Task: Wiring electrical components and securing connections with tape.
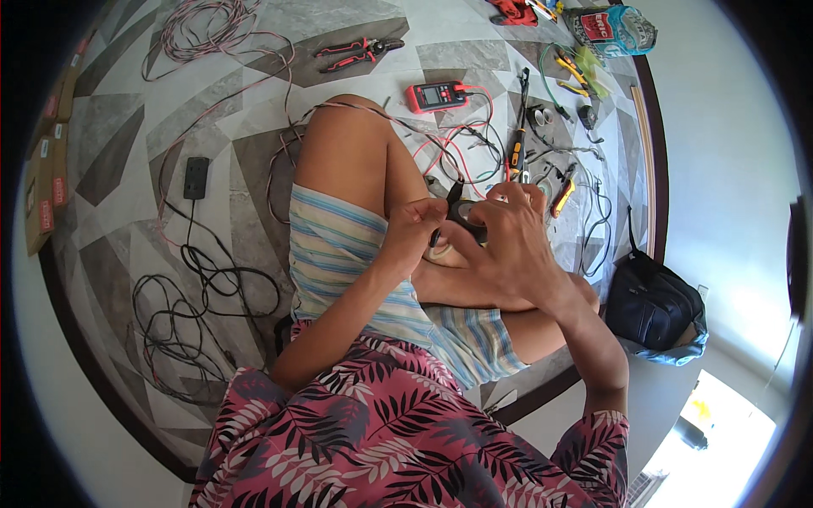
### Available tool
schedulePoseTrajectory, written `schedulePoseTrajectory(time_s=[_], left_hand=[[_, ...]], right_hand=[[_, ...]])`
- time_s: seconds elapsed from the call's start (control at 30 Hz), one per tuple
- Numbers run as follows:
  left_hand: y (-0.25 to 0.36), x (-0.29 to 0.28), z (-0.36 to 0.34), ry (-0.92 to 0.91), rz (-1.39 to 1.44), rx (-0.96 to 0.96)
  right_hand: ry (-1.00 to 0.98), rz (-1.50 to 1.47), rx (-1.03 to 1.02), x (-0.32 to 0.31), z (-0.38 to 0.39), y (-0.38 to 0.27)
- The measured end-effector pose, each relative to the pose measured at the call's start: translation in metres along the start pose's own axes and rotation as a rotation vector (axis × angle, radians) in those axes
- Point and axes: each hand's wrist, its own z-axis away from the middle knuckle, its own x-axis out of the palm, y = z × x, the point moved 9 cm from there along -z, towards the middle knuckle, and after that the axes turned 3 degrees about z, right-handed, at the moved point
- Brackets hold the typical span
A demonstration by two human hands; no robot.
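Both hands meet over my crossed legs. My left hand (pixel 412 227) is closed in a pinch at the black-wrapped end (pixel 456 191) of a twisted red-and-black wire (pixel 373 109); its fingers partly hide the grip. A small black piece (pixel 436 237) shows just below its fingertips. My right hand (pixel 512 237) curls around a roll of black tape (pixel 465 212), close beside the left fingertips. From the wrapped end, the wire runs back over my left knee.
Beyond my legs lie a red multimeter (pixel 438 96) with leads, red-handled pliers (pixel 359 53), an orange-black screwdriver (pixel 516 152) and loose wires. A black socket block (pixel 196 178) and coiled cable (pixel 182 330) lie left. A black backpack (pixel 650 298) stands right; cardboard boxes (pixel 44 190) line the left edge.
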Motion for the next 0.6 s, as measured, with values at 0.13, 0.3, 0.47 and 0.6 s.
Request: schedulePoseTrajectory(time_s=[0.13, 0.3, 0.47, 0.6], left_hand=[[0.011, 0.005, 0.005, 0.051, -0.129, 0.114], [0.005, 0.001, 0.003, 0.124, 0.083, 0.125], [0.013, 0.011, 0.002, 0.07, 0.231, 0.093], [0.015, 0.012, 0.004, 0.002, 0.236, 0.006]], right_hand=[[0.021, 0.144, 0.065, 0.02, -0.003, 0.003], [0.106, 0.078, 0.054, 0.023, -0.004, 0.009], [0.067, 0.129, 0.115, 0.023, -0.009, 0.018], [0.039, 0.203, 0.117, 0.02, -0.008, 0.017]])
